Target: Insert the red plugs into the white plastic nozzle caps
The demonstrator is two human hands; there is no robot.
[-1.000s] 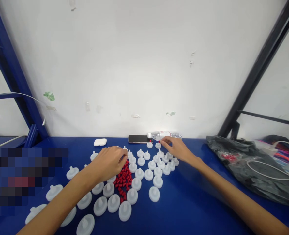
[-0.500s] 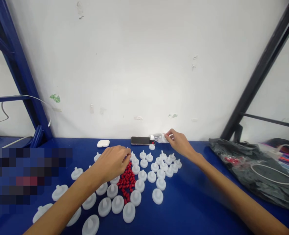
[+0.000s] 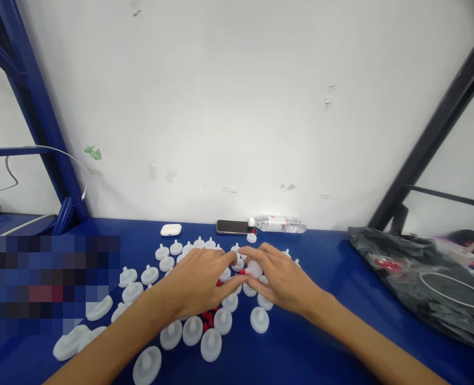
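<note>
My left hand [image 3: 207, 278] is closed, with a small red cap [image 3: 242, 272] pinched at its fingertips. A white round lid with a nozzle [image 3: 254, 269] is in the closed fingers of my right hand [image 3: 283, 275]. The red cap is at the lid's left side, where both hands meet; whether it sits on the nozzle I cannot make out. Under and between my hands lie more small red caps [image 3: 208, 320], partly hidden. Many white nozzle lids [image 3: 212, 344] stand around them, nozzles mostly up. One lid with a red tip [image 3: 252, 237] stands farther back.
Along the wall lie a white earphone case [image 3: 171, 230], a dark phone [image 3: 234, 227] and a clear plastic bottle [image 3: 283, 224] on its side. On the right is a dark plastic bag [image 3: 417, 278] with a white cord. Blue frame posts [image 3: 44, 107] rise at the left.
My right hand has come from the bottle toward the middle and now holds a white lid. My left hand has moved right and down to meet it, a red cap showing at its fingertips.
</note>
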